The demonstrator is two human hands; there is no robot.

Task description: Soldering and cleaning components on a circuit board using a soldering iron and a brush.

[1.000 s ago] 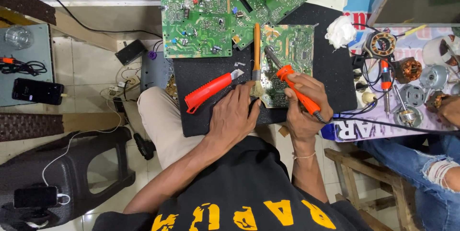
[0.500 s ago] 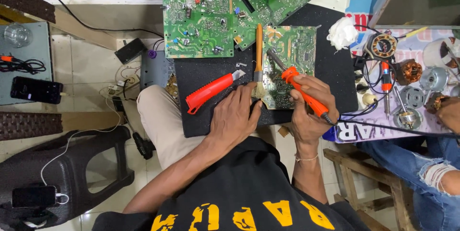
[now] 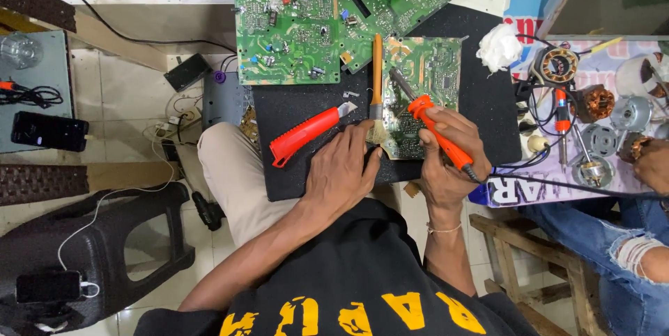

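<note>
The black mat (image 3: 300, 110) and the small green circuit board (image 3: 428, 82) lie as they did a second ago. The left hand (image 3: 341, 169) stays flat, open, pressing the board's near edge, beside the brush (image 3: 377, 92). The right hand (image 3: 449, 151) still grips the orange soldering iron (image 3: 439, 130), whose tip has edged slightly further onto the board. The red utility knife (image 3: 306, 134) lies unmoved, left of the left hand.

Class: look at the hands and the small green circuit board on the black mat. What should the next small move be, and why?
Probably lower the soldering iron tip onto the small green circuit board. The right hand holds it slanted with its tip over the board, and the left hand steadies the board's near edge beside the brush.
</note>
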